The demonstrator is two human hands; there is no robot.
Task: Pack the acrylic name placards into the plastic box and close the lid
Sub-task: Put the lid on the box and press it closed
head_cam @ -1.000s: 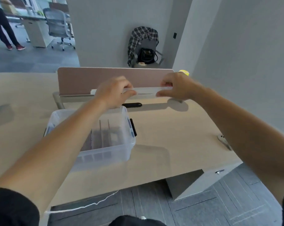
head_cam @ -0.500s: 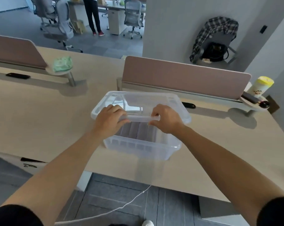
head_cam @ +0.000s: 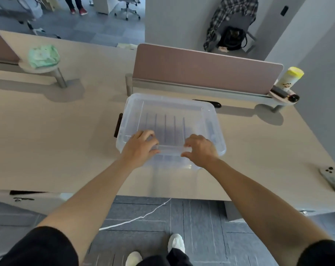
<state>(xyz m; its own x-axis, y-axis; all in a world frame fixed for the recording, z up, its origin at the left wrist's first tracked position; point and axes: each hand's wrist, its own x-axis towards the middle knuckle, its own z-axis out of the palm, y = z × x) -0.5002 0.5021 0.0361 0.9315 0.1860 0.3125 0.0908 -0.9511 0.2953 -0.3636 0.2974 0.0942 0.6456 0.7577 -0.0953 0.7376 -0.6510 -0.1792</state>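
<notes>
L hand (head_cam: 138,145) & R hand (head_cam: 200,149) both at near edge of lid (head_cam: 172,106). Fingers curled over the top, thumbs at front of rim, so each pinches it. Lid lies flat on clear plastic box (head_cam: 170,163). Placards (head_cam: 165,129) are inside, seen thru lid as a row of thin upright sheets. Black latch (head_cam: 118,125) sticks out at box's left end. Box sits on desk (head_cam: 66,143), just in front of pink divider (head_cam: 201,70). Far right: yellow-capped tub (head_cam: 290,77) and white remote (head_cam: 332,178). Far left: green pack (head_cam: 42,55).
</notes>
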